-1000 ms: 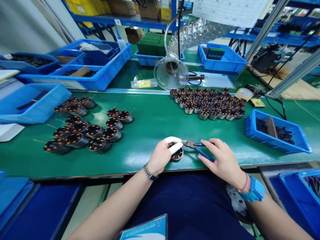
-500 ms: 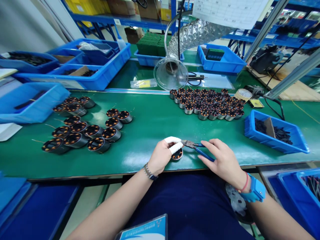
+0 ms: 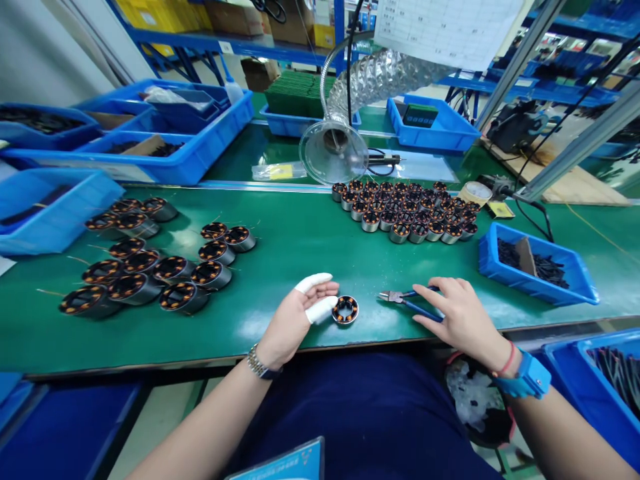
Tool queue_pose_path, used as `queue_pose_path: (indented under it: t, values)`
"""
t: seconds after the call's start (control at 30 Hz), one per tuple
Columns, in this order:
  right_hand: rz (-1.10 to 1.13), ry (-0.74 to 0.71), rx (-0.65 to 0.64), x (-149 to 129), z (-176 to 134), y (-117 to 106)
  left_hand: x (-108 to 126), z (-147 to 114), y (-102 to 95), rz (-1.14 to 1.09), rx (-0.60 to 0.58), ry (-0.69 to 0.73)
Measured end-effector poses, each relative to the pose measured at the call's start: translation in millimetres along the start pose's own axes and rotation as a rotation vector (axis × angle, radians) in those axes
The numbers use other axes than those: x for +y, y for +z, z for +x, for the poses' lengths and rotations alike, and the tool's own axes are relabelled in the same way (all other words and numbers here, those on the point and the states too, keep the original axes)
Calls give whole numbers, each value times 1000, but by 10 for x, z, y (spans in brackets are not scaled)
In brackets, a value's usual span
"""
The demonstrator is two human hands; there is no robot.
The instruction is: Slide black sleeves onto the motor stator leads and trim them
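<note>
Badge (image 3: 283, 461), one, hangs nearest, against the dark shirt (image 3: 370, 407). Just past the front edge of the bench (image 3: 295, 250), the left hand (image 3: 289, 323) has its grip slack and empty, fingers spread; two white covers (image 3: 323, 309) sit on thumb and forefinger. One stator (image 3: 345, 311) lies flat just beside that thumb; I cannot tell whether they touch. The right hand (image 3: 457, 310) has its grip closed loosely on the blue handles of one pair of pliers (image 3: 397, 297), its jaws slightly parted and apart from the stator.

Plier work on this lone stator seems the step in hand, at a pause. More of it would call for the left fingers to steady the stator and the jaws to reach across.

Farther right stands one box (image 3: 583, 285) with one divider (image 3: 526, 257) between two heaps of black pieces, too many to count. Farther left stand fifteen stators (image 3: 143, 293), several with thin wires sticking out. Beyond, on the right, is a tight pack (image 3: 405, 210) of smaller-looking ones, perhaps thirty or more, too crowded for an exact count. Behind it are one tape roll (image 3: 475, 193) and one clear funnel (image 3: 320, 163).
</note>
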State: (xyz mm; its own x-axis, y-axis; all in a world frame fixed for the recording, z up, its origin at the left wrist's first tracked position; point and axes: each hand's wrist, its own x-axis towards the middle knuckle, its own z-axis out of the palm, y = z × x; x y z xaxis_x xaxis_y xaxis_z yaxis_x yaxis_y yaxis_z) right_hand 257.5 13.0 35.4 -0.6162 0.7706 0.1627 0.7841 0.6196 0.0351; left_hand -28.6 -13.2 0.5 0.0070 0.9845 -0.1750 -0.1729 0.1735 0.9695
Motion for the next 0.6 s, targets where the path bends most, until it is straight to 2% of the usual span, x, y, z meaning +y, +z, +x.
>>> queue_pose_path:
  t: [0.13, 0.2, 0.33, 0.4, 0.5, 0.57, 0.6]
  values:
    - [-12, -23, -39, 98, -76, -12, -10, -27, -69, -9, 25, -10]
    - [19, -19, -19, 210, -148, 25, -3, -48, -70, 1, 20, -15]
    - [36, 16, 8, 517, -298, 129, 6, -134, -94, 93, -76, -36]
    - [16, 30, 26, 559, -306, 140, -2, -181, -115, 172, -137, -43]
    - [65, 18, 111, 292, -178, 97, -23, -223, -126, 276, -169, -17]
    - [163, -24, 147, -68, -21, 71, -40, -233, -119, 320, -165, 9]
    - [195, -75, 123, -267, 67, 72, -50, -235, -115, 336, -162, 20]
